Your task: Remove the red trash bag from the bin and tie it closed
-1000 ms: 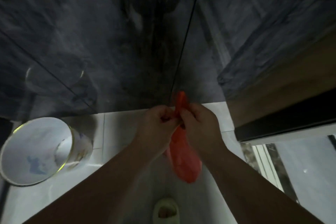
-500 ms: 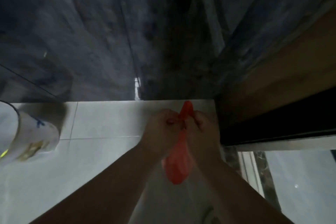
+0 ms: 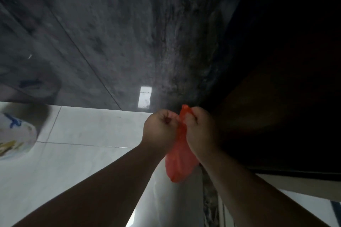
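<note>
The red trash bag hangs in the air between my two fists, its small body drooping below them and a twisted tip sticking up above. My left hand is closed on the bag's neck from the left. My right hand is closed on the neck from the right, close against the left. The white bin with blue and yellow print stands on the floor at the left edge, only partly in view and blurred.
White floor tiles lie under my arms. A dark grey marble wall rises behind, with a bright reflection low on it. A dark cabinet or door fills the right side, with a pale threshold below it.
The view has swung to the right, so the bin has slid to the left edge and the slipper has left view. Both hands stay closed on the bag's neck.
</note>
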A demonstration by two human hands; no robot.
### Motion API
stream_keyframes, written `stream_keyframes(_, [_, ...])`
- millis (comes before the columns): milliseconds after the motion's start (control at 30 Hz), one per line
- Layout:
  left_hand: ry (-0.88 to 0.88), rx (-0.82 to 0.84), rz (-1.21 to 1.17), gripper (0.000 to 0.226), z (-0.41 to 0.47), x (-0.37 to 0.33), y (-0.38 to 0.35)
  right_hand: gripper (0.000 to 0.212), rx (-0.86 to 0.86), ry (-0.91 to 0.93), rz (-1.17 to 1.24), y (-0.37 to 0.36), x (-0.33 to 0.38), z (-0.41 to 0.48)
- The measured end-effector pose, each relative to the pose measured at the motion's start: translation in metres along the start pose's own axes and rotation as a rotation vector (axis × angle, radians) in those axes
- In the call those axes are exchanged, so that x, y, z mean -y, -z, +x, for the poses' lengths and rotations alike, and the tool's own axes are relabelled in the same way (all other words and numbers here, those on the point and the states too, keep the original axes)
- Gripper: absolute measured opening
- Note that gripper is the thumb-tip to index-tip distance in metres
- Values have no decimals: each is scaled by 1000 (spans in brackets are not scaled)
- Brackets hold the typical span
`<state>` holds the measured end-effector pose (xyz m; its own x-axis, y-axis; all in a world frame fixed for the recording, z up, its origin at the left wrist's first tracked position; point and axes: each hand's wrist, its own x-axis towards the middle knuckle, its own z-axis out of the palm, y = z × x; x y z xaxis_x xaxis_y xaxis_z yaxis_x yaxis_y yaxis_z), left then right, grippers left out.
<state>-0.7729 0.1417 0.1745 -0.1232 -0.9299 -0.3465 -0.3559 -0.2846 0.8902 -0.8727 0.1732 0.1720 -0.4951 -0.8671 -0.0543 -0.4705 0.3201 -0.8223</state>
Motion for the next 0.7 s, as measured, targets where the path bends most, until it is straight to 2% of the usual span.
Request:
stream_keyframes(67, [54, -32, -61, 25, 3, 7, -8, 24, 18, -30, 3, 5, -12, 11])
stream_keyframes(200, [191, -107, -93, 19, 2, 32, -15, 25, 12, -53, 44, 8, -24, 28])
stream_keyframes(367, [198, -107, -63, 19, -4, 53, -12, 26, -81, -12, 74, 10, -33, 48])
stream_keyframes(433, [180, -119, -67, 18, -3, 57, -8, 27, -112, 24, 2, 7, -42, 52])
stream_keyframes(500, [172, -123, -74, 19, -2, 58, -5, 26, -17, -56, -107, 1, -58, 59])
stream_keyframes(600, [156, -106, -66, 24, -5, 63, 3, 26, 371, -414, -100, -7, -81, 62])
stream_keyframes(667, [159, -105, -40, 25, -6, 70, 10, 28, 425, -509, -116, -11, -94, 54])
stream_keyframes(700, [150, -121, -48, 25, -6, 73, 12, 28, 390, -520, -146, -15, -99, 52])
